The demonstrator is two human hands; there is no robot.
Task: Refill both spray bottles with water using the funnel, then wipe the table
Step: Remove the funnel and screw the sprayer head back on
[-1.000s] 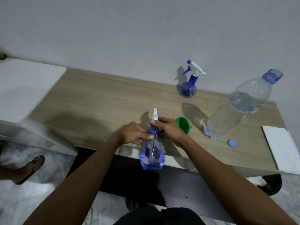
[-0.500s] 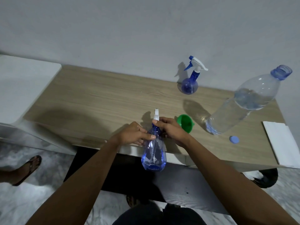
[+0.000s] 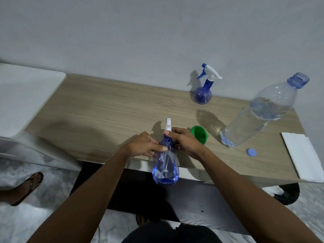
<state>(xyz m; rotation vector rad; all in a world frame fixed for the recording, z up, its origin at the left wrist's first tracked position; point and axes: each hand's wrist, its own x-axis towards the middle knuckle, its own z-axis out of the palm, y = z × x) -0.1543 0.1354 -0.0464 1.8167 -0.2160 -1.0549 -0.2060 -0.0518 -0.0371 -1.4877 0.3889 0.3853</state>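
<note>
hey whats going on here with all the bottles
A person holds a clear blue spray bottle at the near edge of the wooden table: left hand on its shoulder, right hand at the white spray head. A green funnel lies beside it. An uncapped water bottle, its blue cap, a second spray bottle and a white cloth wait on the table.

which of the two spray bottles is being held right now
The clear light-blue spray bottle at the table's near edge: the left hand and right hand both grip its neck. The darker round spray bottle stands untouched by the wall.
</note>
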